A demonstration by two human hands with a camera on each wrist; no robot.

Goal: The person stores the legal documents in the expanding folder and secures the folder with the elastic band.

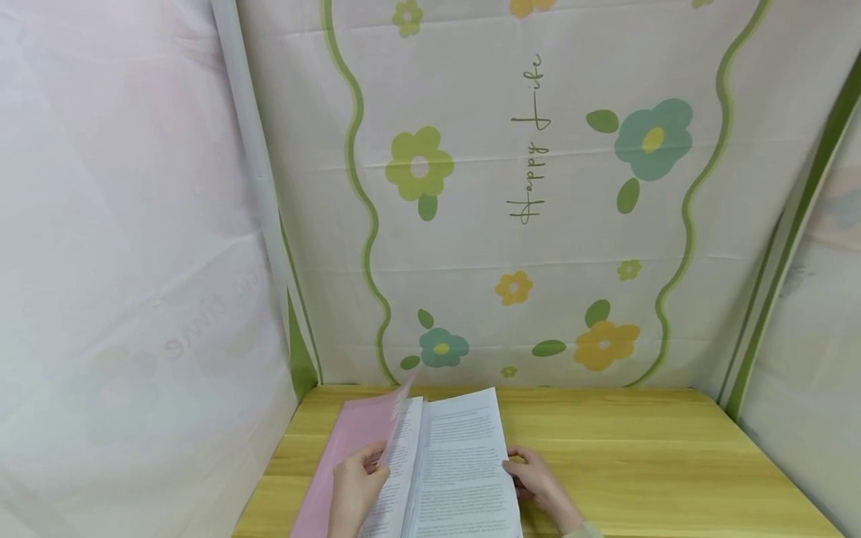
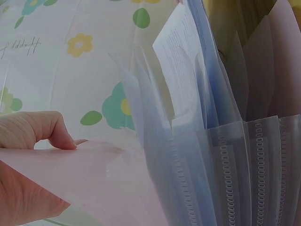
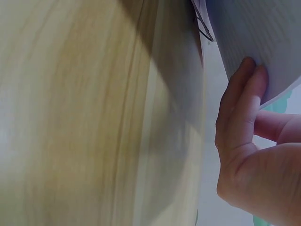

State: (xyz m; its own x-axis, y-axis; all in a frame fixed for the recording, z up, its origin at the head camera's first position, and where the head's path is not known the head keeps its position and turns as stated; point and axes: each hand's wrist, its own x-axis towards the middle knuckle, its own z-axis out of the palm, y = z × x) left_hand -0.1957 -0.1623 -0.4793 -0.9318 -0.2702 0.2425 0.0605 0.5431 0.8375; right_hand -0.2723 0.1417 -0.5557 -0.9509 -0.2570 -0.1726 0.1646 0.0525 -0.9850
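Note:
A pink folder [image 1: 359, 426] with clear plastic sleeves [image 2: 221, 160] stands open over the table, its raised cover to the left. Printed sheets [image 1: 464, 448] sit inside the folder, facing up in the head view. My left hand [image 1: 356, 486] pinches the edge of the pink cover between thumb and fingers; the left wrist view shows the cover [image 2: 80, 174] running between them. On the other side, my right hand [image 1: 538, 482] grips the right edge of the printed sheets, fingers beneath and thumb on top. From the right wrist, the fingers [image 3: 249, 99] lie against the paper's underside.
The wooden table [image 1: 625, 448] extends to the right of the folder. A flowered cloth [image 1: 471, 246] hangs behind it, and white cloth walls [image 1: 134, 299] close off both sides. A thin dark metal wire [image 3: 204, 30] shows by the papers in the right wrist view.

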